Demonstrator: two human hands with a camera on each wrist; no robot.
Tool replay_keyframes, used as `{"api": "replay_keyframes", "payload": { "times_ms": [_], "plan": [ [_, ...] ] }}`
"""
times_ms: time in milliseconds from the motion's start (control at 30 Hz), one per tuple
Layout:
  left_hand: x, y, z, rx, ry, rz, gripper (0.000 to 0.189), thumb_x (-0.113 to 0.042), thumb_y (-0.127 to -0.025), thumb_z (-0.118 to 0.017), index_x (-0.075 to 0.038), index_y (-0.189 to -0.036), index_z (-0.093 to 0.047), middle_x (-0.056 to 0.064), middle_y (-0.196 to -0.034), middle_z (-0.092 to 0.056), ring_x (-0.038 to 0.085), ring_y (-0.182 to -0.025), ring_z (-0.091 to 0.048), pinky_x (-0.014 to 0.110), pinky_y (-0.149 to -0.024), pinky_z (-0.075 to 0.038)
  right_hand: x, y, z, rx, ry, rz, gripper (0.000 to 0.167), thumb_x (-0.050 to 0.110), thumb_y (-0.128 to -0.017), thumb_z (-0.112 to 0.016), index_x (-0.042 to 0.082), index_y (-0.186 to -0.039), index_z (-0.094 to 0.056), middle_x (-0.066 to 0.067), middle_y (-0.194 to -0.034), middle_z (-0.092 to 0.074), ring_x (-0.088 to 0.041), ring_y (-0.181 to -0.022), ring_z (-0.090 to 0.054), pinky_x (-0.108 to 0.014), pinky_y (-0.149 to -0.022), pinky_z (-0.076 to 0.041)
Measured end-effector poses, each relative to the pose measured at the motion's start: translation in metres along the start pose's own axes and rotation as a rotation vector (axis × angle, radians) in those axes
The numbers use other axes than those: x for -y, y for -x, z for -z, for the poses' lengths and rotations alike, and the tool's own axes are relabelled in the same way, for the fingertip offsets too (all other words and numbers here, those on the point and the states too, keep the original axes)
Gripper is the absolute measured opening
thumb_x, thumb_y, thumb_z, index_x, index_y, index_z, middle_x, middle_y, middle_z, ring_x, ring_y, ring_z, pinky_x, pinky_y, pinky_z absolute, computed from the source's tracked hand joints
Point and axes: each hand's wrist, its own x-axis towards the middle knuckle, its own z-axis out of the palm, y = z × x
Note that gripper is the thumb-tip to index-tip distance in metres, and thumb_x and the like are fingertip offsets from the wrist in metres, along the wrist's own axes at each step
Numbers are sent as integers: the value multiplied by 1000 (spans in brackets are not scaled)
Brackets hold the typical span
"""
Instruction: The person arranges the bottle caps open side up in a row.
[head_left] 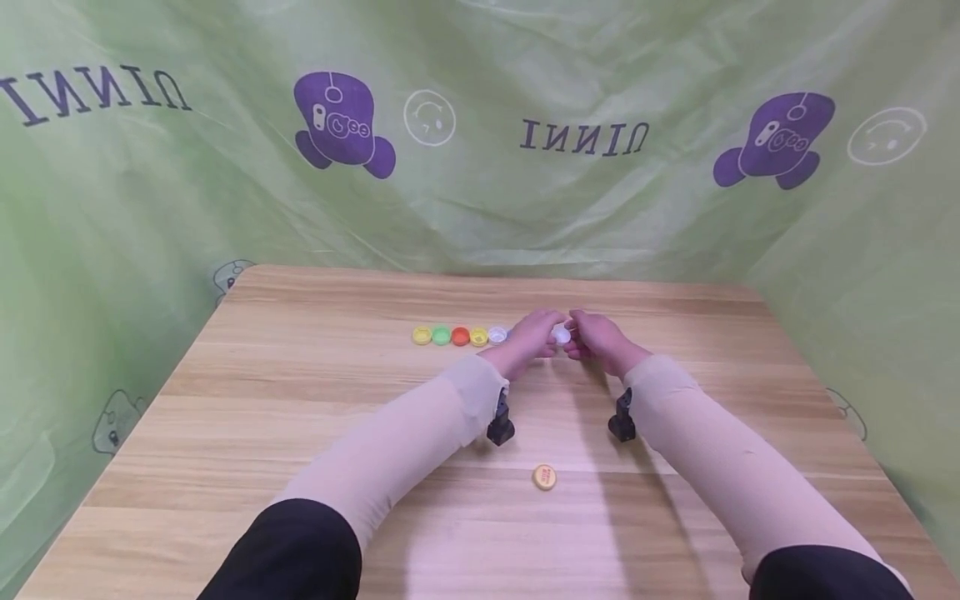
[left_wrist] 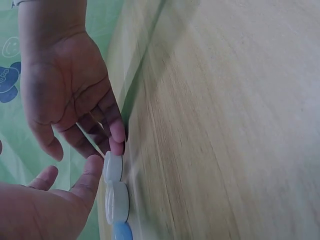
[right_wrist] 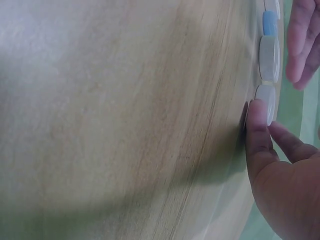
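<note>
Bottle caps lie in a line on the wooden table. At the right end is a white bottle cap (head_left: 560, 335), which my right hand (head_left: 600, 337) pinches between thumb and finger; the right wrist view shows the thumb on its edge (right_wrist: 270, 106). Beside it stands another white cap (left_wrist: 117, 202), then a blue cap (left_wrist: 122, 231), both mostly covered by my left hand (head_left: 534, 336) in the head view. That left hand hovers over the row with loosely extended fingers, its fingertips close to the end cap and holding nothing visible.
Leftward the row continues with a white cap (head_left: 497, 335), a yellow cap (head_left: 478, 337), a red cap (head_left: 460, 337), a green cap (head_left: 441, 336) and another yellow cap (head_left: 422, 336). An orange-yellow cap (head_left: 544, 477) lies alone nearer me. Green printed cloth (head_left: 480, 217) hangs behind the table.
</note>
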Motion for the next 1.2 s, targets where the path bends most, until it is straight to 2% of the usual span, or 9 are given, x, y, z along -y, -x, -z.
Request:
{"api": "replay_keyframes", "payload": {
  "times_ms": [100,200,333,433,567,633,767,967,1200],
  "plan": [
    [-1,4,3,-11,3,6,48,-25,-109,-46,4,-146,-49,21,-150,-48,38,-131,-53,47,-107,-49,-1,-1,-1,-1,6,2,53,29,-113,-30,-15,-138,-47,-10,-98,-58,-10,-78,-60,-21,-75,-57],
    [0,10,6,-13,-30,-5,44,-25,-108,-47,4,-141,-51,22,-146,-50,39,-131,-53,47,-107,-49,-2,-1,-1,4,0,15,51,27,-113,-31,-14,-137,-47,-11,-101,-58,-11,-78,-59,-21,-74,-56],
    [5,21,9,19,-74,-18,38,-23,-107,-50,6,-132,-54,23,-140,-54,39,-129,-53,46,-105,-51,-7,6,1,11,-12,29,49,24,-112,-32,-14,-142,-42,-14,-106,-55,-13,-80,-59,-22,-74,-56],
    [11,31,16,101,-165,11,37,-19,-107,-53,6,-135,-55,22,-136,-57,38,-124,-57,43,-102,-53,-12,18,2,55,37,54,47,19,-111,-36,-16,-142,-40,-15,-106,-55,-15,-83,-59,-24,-76,-57],
    [16,45,27,249,-360,63,40,-18,-106,-56,3,-140,-54,19,-128,-63,32,-112,-63,39,-96,-56,-15,37,1,173,160,89,43,11,-107,-44,-18,-139,-43,-18,-103,-62,-19,-88,-62,-29,-80,-59],
    [18,52,31,300,-406,88,41,-17,-105,-58,3,-141,-54,17,-123,-64,30,-107,-64,39,-93,-57,-17,47,0,229,209,89,42,9,-105,-49,-17,-137,-45,-20,-104,-65,-22,-91,-65,-32,-82,-60],
    [18,66,36,338,-419,126,42,-16,-101,-64,3,-138,-56,13,-115,-65,29,-100,-65,39,-88,-59,-22,64,-6,309,266,80,41,8,-101,-53,-15,-135,-49,-17,-100,-67,-22,-89,-66,-35,-82,-60],
    [22,84,41,370,-460,143,45,-12,-96,-69,5,-135,-56,11,-108,-64,28,-95,-65,39,-86,-59,-32,89,-14,393,349,101,35,6,-95,-58,-11,-125,-58,-10,-91,-64,-19,-83,-62,-34,-77,-58],
    [29,108,38,383,-492,155,44,-3,-90,-73,7,-130,-58,11,-97,-67,28,-85,-70,35,-77,-62,-43,119,-19,479,350,135,38,5,-87,-69,-10,-121,-62,-7,-92,-65,-18,-81,-64,-33,-74,-59]
  ]
}}
